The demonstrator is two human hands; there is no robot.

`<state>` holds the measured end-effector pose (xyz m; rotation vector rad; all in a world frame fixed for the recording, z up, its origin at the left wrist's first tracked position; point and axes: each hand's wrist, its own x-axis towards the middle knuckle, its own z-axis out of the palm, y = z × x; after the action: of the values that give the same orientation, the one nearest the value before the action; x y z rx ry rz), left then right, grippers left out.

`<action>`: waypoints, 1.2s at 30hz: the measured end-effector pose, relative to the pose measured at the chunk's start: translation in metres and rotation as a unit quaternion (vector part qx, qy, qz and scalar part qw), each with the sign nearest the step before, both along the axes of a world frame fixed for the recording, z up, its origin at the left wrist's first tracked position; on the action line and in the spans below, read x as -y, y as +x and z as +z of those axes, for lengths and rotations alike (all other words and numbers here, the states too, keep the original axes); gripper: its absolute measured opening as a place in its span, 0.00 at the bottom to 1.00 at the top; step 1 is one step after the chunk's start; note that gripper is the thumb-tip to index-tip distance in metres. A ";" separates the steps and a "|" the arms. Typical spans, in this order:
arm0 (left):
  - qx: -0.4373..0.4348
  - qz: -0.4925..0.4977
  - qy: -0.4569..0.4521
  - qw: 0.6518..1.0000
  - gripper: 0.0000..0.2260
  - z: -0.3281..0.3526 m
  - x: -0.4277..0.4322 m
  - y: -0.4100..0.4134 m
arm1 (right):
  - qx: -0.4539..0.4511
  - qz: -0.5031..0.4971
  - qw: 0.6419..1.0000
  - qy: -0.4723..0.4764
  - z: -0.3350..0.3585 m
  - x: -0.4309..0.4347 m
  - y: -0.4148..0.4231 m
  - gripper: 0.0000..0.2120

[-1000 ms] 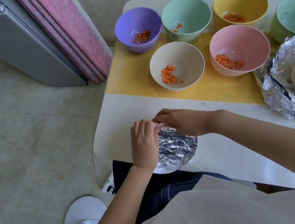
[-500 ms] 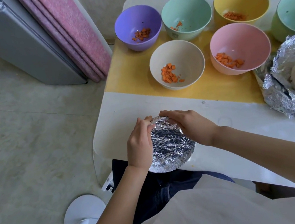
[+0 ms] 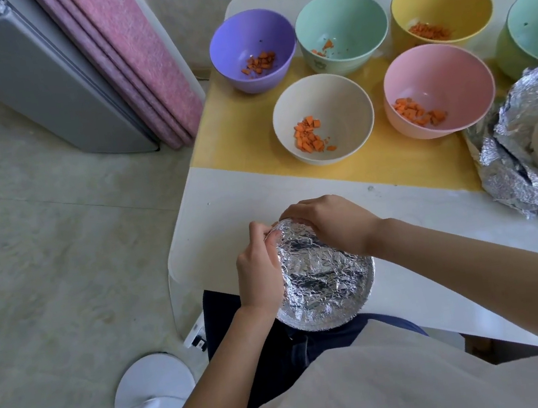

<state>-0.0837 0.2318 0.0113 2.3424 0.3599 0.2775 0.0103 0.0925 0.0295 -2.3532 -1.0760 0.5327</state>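
Observation:
A round bowl covered with crinkled foil (image 3: 323,282) sits at the near edge of the white table (image 3: 425,271), partly over my lap. My left hand (image 3: 259,271) grips its left rim, fingers pinching the foil at the far-left edge. My right hand (image 3: 329,223) curls over the far rim, pressing the foil down. What is under the foil is hidden.
On a yellow mat (image 3: 240,131) stand several bowls with diced carrot: purple (image 3: 251,42), mint (image 3: 341,26), yellow (image 3: 440,5), cream (image 3: 333,108), pink (image 3: 439,76), plus a green one (image 3: 533,28). Another foil-wrapped item (image 3: 532,166) lies at right. A fridge (image 3: 36,81) stands left.
The foil-covered bowl has tilted up toward me, showing more of its top. Both hands have shifted along its far rim, working the foil edge.

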 end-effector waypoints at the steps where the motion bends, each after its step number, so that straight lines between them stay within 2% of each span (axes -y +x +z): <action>1: -0.009 0.005 -0.007 1.000 0.07 -0.001 0.000 -0.001 | 0.002 0.007 1.000 -0.006 -0.002 -0.002 0.001 0.24; 5: -0.026 0.022 -0.021 0.999 0.07 -0.006 0.000 -0.004 | -0.039 -0.003 0.999 -0.002 -0.004 -0.005 0.001 0.14; 9: -0.039 0.053 -0.037 0.997 0.05 -0.007 -0.001 -0.006 | -0.071 -0.068 0.995 -0.005 -0.008 0.001 0.002 0.15; 12: -0.091 0.065 -0.024 0.993 0.11 -0.007 -0.004 -0.003 | -0.076 -0.092 0.993 -0.014 -0.017 0.009 0.002 0.14; 15: -0.132 0.043 -0.036 0.990 0.13 -0.008 -0.008 0.002 | -0.085 -0.104 0.991 -0.018 -0.020 0.011 0.002 0.14; 21: -0.110 -0.022 -0.055 0.992 0.10 -0.008 -0.014 0.021 | -0.075 -0.107 0.991 -0.039 -0.021 0.008 0.004 0.14; 28: -0.090 -0.027 -0.028 0.995 0.09 -0.006 -0.015 0.025 | -0.045 -0.107 0.992 -0.040 -0.024 0.009 0.005 0.13; 36: -0.099 -0.028 -0.037 0.994 0.09 -0.007 -0.014 0.025 | -0.094 -0.094 0.991 -0.010 -0.012 -0.001 0.011 0.13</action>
<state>-0.0588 0.2458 0.0041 2.3083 0.3926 0.0049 0.0209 0.0931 0.0178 -2.3357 -0.7587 0.6804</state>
